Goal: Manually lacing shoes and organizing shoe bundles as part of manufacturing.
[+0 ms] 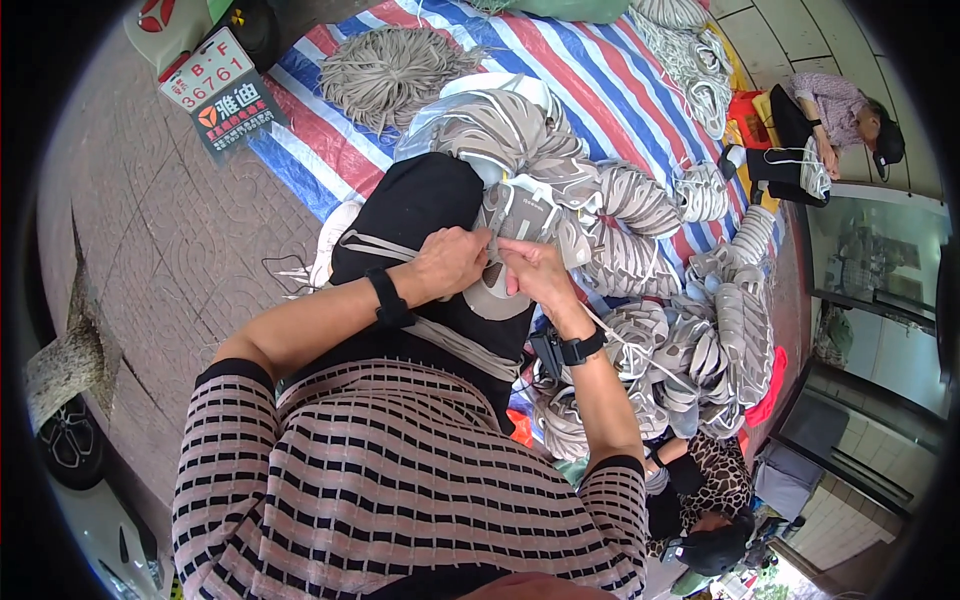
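Note:
A grey-beige shoe upper (527, 213) with a pale tongue lies across my black-trousered lap. My left hand (450, 263) is closed, with its fingertips pinched at the upper's lacing edge. Meeting it there, my right hand (540, 272) pinches from the other side, index finger stretched toward the left fingertips. Whether a lace end is between the fingers is too small to tell. Loose beige shoelaces (465, 347) are draped over my lap below the hands. Just beyond the upper, a curved stack of nested grey uppers (500, 125) leans close to my knees.
A heap of beige laces (400, 75) lies on a striped tarp (320, 150). More bundled uppers (640, 350) are piled at right. One person (840, 120) sits at far right, another (715, 490) at lower right. A sign board (225, 95) stands at upper left.

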`<state>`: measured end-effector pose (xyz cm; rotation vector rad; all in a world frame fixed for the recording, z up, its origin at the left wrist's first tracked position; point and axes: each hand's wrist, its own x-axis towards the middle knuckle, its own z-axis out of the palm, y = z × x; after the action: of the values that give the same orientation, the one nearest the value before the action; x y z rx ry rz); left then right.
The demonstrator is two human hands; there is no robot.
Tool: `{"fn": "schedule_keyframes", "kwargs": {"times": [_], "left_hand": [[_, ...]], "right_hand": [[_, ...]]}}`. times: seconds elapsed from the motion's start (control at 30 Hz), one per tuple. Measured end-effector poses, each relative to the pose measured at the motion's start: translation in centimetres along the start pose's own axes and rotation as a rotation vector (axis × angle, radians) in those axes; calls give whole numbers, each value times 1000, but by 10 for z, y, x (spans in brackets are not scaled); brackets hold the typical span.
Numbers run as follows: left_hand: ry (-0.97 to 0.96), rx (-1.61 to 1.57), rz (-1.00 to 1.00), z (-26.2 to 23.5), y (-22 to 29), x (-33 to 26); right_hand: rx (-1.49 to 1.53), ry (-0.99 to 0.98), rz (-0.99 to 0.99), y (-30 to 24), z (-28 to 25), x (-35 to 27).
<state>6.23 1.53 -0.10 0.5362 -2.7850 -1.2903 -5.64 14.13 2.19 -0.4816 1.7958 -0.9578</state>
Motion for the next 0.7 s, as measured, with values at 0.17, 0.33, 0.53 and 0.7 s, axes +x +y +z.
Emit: {"fn": "schedule_keyframes", "kwargs": {"times": [0.17,0.33,0.53,0.7], "left_hand": [[-35,-336,-351,11,-8,5],[-196,-849,-606,-1,-11,12],[36,219,255,-35,2,18],[-480,185,250,-56,-2,52]], "right_hand": [[-71,6,-87,0,8,3],[-29,-14,-61,-7,10,5],[-900,204,-723,-32,-12,-9],[-1028,125,-999,-43,-24,7]]}}
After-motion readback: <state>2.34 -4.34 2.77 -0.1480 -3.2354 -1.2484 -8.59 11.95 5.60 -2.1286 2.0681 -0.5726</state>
